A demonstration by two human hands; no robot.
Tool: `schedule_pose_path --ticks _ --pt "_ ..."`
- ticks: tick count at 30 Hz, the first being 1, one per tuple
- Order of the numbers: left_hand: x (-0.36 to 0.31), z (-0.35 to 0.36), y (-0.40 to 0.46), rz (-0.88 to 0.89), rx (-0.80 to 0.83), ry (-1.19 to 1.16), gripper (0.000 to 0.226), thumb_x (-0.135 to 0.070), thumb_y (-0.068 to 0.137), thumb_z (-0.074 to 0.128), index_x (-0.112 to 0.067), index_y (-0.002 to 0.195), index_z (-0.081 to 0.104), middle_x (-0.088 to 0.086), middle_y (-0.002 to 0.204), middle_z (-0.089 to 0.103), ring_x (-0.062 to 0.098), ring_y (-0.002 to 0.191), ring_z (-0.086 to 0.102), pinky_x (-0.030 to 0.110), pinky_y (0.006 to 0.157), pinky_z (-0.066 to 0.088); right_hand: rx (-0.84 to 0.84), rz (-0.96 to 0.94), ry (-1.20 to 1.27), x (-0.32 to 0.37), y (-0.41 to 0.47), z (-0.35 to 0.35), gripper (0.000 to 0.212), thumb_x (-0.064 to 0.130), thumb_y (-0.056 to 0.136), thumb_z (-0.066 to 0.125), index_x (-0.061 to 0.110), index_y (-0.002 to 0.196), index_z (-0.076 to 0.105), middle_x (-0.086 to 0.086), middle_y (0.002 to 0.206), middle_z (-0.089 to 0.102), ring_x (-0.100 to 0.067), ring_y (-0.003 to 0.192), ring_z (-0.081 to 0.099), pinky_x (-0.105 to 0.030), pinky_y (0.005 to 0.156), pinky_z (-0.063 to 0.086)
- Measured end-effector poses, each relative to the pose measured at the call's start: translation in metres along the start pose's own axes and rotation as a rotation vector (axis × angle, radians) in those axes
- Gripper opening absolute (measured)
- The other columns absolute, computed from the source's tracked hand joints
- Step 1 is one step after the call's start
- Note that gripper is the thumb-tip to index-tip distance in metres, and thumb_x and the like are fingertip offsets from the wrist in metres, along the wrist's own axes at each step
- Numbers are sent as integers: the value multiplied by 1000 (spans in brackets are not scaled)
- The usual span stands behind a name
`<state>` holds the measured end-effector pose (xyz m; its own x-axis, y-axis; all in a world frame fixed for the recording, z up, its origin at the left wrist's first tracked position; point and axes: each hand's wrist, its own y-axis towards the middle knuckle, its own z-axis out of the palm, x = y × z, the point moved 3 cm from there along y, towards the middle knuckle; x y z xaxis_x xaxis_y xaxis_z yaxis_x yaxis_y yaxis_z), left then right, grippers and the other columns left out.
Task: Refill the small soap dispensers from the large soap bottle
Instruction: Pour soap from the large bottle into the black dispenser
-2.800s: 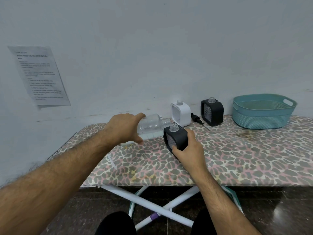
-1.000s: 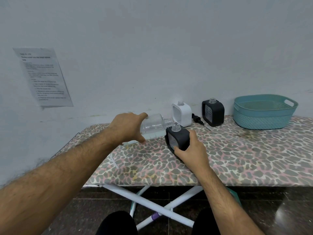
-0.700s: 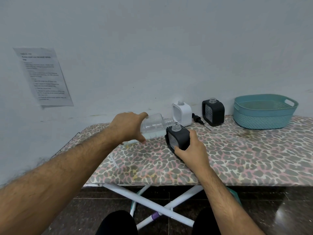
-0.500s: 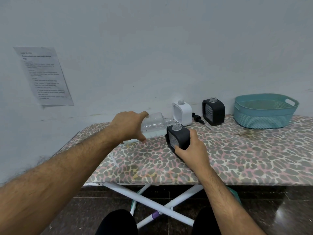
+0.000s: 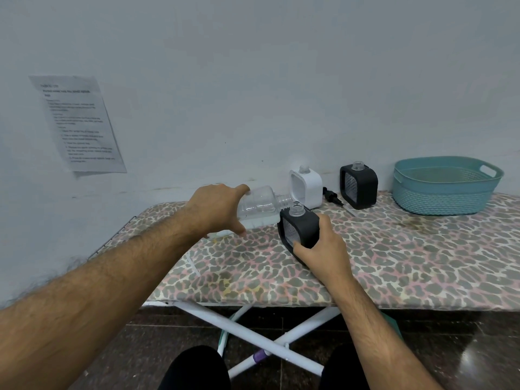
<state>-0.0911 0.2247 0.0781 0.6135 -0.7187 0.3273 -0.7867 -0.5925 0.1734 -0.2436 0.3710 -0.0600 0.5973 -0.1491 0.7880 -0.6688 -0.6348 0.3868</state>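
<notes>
My left hand [image 5: 218, 206] grips a large clear soap bottle [image 5: 260, 208], tipped almost flat with its open neck right at the mouth of a small black dispenser [image 5: 301, 229]. A little clear liquid lies low in the bottle. My right hand [image 5: 320, 251] holds that black dispenser from its near right side, and it leans slightly left on the board. A white dispenser [image 5: 306, 187] and a second black dispenser [image 5: 358, 185] stand uncapped by the wall. A black pump head [image 5: 332, 195] lies between them.
All of this rests on an ironing board with a leopard-print cover [image 5: 394, 257] on white crossed legs. A teal plastic basket [image 5: 444, 184] sits at the far right. A printed sheet [image 5: 77, 123] is taped to the wall on the left. Dark tiled floor lies below.
Both hands keep the same hold throughout. The bottle stays tipped at the black dispenser's mouth; only the view shifts slightly.
</notes>
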Motion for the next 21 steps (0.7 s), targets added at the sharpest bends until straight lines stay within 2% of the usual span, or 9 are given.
schedule_pose_path --ticks 3,6,16,21 --pt "-1 -1 1 -2 1 -1 98 -67 63 80 -33 142 35 -4 106 69 16 88 60 30 66 50 3 -1 9 1 1 0 55 35 78 75 25 121 41 7 97 65 -12 79 62 -27 62 50" --pt "-1 -2 0 -1 0 3 97 -67 63 80 -33 142 35 -4 107 68 15 84 56 28 62 45 7 1 14 1 1 1 55 36 78 75 26 120 41 7 99 65 -13 82 63 -31 65 54" --pt "-2 -3 0 11 -9 14 98 -67 64 79 -31 144 35 -3 114 68 17 95 62 28 66 46 4 0 6 0 1 1 56 34 77 75 26 120 41 7 97 65 -13 80 62 -31 64 53" --pt "-3 -3 1 7 -9 8 98 -67 63 80 -32 143 35 -4 113 68 17 93 62 28 65 44 6 2 4 -1 1 1 56 34 77 75 25 121 42 6 98 65 -13 80 63 -31 63 54"
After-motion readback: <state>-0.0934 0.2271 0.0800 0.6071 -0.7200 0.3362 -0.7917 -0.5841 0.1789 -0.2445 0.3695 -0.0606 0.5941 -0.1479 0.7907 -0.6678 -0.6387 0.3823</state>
